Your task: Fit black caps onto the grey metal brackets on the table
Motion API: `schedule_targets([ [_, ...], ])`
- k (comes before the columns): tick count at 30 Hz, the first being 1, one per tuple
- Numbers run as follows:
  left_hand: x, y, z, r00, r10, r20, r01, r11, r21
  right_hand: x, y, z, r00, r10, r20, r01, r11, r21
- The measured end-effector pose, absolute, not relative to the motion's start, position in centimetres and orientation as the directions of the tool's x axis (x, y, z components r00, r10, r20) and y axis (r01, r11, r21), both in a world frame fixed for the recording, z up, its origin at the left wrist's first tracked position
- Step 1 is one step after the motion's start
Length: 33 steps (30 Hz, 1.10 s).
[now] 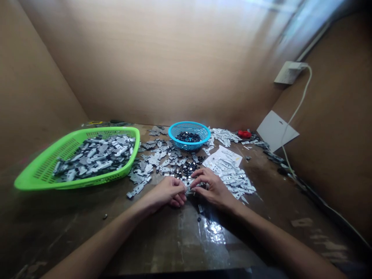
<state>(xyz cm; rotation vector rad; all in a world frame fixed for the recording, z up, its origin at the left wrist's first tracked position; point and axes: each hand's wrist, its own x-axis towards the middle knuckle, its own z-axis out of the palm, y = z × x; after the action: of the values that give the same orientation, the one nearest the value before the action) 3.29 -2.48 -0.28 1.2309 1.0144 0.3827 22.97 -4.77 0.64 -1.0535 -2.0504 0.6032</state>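
Both hands work close together above the wooden bench (162, 240), the left hand (166, 192) and right hand (211, 188) nearly closed, fingertips pinching a small stamped metal bracket (188, 189), partly hidden, just before a heap of dark fittings (186, 170), a tight, steady hold suiting such small parts.

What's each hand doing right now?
Left hand: closed, fingers pinching a small metal piece.
Right hand: closed, fingers holding the same piece.

Green plastic basket (27, 180), smooth & glossy, blue plastic basket (188, 124), same finish, metal plates (93, 157), dull grey w/ matt surface, white paper sheet (225, 155), matt, worn wood tabletop (72, 228), rough w/ glossy patch, brown board wall (145, 58), matt.
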Motion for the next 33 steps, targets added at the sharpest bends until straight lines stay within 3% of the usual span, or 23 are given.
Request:
schedule_targets([
  [11, 3.2, -2.4, -0.3, 0.526, 0.727, -0.442, 0.247, 0.366, 0.897, 23.5, -4.7, 0.8, -0.391, 0.826, 0.406, 0.516, 0.562, -0.647],
  [16, 3.2, -2.4, -0.1, 0.525, 0.720, -0.453, 0.261, 0.371, 0.891, 28.6, -1.9, 1.4, -0.174, 0.871, 0.459, 0.749, 0.420, -0.513],
  [19, 3.2, -2.4, -0.3, 0.535, 0.720, -0.442, 0.254, 0.362, 0.897, 31.4, -0.5, 0.9, -0.114, 0.916, 0.385, 0.871, 0.278, -0.404],
  [25, 3.0, -2.2, -0.6, 0.546, 0.717, -0.433, 0.249, 0.355, 0.901, 31.0, -0.1, -0.4, -0.195, 0.934, 0.301, 0.914, 0.284, -0.290],
  [30, 3.0, -2.1, -0.8, 0.550, 0.716, -0.430, 0.251, 0.349, 0.903, 29.6, -0.1, -0.9, -0.344, 0.901, 0.264, 0.877, 0.409, -0.252],
  [33, 3.0, -2.1, -0.9, 0.552, 0.714, -0.431, 0.251, 0.350, 0.902, 29.6, 0.0, -1.2, -0.349, 0.900, 0.262, 0.872, 0.414, -0.261],
])
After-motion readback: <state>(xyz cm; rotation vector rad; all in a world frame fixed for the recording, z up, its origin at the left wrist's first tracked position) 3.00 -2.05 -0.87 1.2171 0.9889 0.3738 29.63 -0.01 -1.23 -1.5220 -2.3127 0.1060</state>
